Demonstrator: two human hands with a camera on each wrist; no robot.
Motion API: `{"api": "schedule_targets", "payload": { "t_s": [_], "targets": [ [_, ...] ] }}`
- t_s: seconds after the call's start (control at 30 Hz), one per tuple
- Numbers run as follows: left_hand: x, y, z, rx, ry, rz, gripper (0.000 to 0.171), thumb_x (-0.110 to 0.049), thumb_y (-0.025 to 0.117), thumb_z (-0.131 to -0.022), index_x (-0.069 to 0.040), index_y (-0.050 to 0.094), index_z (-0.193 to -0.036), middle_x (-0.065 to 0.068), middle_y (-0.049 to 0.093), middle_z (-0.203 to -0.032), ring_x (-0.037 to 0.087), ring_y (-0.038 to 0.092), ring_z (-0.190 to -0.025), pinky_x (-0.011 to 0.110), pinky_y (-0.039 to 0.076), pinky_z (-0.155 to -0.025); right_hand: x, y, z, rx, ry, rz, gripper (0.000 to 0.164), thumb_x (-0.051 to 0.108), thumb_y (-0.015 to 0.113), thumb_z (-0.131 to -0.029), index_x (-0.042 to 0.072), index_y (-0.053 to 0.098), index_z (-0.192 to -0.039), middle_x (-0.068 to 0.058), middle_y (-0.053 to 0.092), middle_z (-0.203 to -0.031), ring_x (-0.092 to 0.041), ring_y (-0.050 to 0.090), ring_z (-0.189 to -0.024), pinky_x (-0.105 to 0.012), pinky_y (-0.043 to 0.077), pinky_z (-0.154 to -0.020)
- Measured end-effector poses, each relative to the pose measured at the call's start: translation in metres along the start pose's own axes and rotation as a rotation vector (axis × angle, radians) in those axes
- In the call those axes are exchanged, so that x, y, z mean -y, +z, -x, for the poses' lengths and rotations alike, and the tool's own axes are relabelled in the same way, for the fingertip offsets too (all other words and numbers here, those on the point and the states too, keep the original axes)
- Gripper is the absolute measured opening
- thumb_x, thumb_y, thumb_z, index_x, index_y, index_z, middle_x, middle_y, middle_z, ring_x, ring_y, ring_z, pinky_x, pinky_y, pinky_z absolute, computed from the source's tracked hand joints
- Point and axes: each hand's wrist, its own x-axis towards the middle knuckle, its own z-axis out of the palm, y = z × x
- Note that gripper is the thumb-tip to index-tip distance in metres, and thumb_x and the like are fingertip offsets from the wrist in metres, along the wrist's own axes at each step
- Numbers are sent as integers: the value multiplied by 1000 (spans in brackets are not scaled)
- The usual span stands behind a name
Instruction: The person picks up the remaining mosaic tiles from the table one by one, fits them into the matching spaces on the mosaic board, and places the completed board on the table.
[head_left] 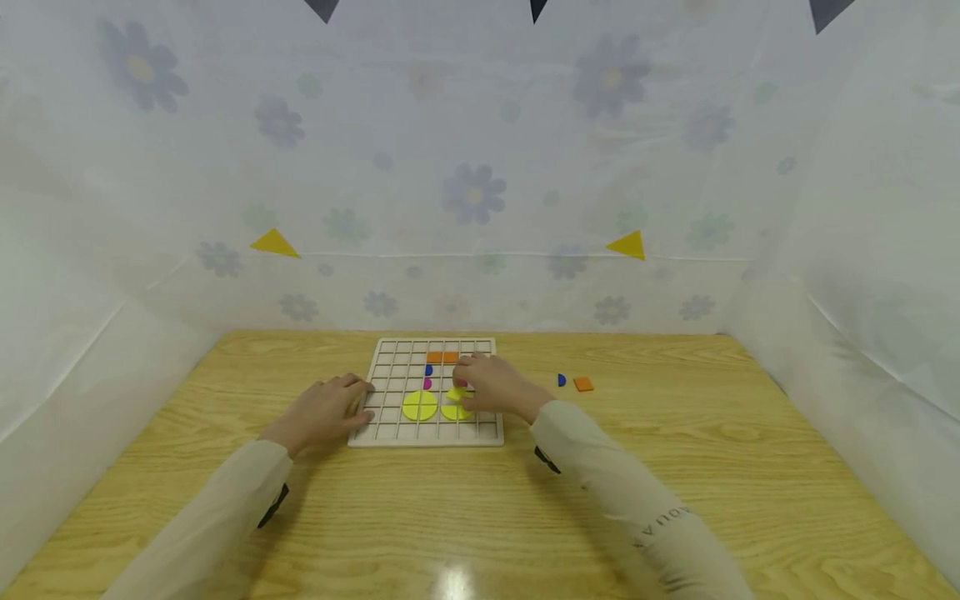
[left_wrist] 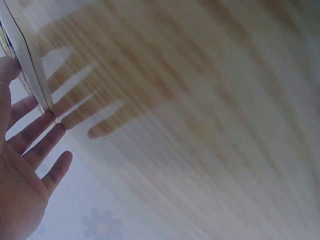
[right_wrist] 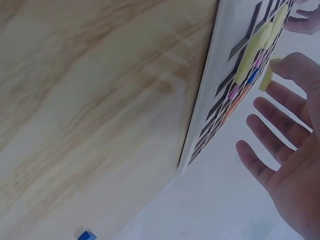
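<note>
A white grid board (head_left: 427, 443) lies on the table. My left hand (head_left: 322, 408) rests against its left edge, fingers extended and fingertips touching the rim. Over the board's right half, my right hand (head_left: 498, 383) pinches a yellow wedge-shaped piece (right_wrist: 268, 80) between thumb and index finger; the other fingers are spread. Below that wedge lies a partial yellow circle (head_left: 453, 412), and left of it a full yellow circle (head_left: 419, 406). Farther up sit orange pieces (head_left: 442, 357), a blue half-circle (head_left: 429, 370) and a magenta half-circle (head_left: 427, 384). Another magenta piece is partly hidden by my right hand.
Right of the board, a blue half-circle (head_left: 561, 380) and an orange square (head_left: 583, 384) lie loose on the wooden table (head_left: 675, 467). A white flowered curtain (head_left: 480, 292) stands behind the table, with white sheets on both sides.
</note>
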Motion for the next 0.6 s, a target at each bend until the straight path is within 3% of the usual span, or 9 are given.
{"api": "schedule_targets", "payload": {
  "t_s": [0.6],
  "targets": [
    [1, 1, 1, 1, -4, 5, 43, -35, 58, -87, -7, 56, -120, 13, 57, -119, 32, 56, -106, 52, 46, -84, 5, 6, -14, 26, 5, -4, 22, 32, 63, -85, 18, 63, -102, 2, 58, -115, -19, 52, -106, -36, 47, -87]
  ]
}}
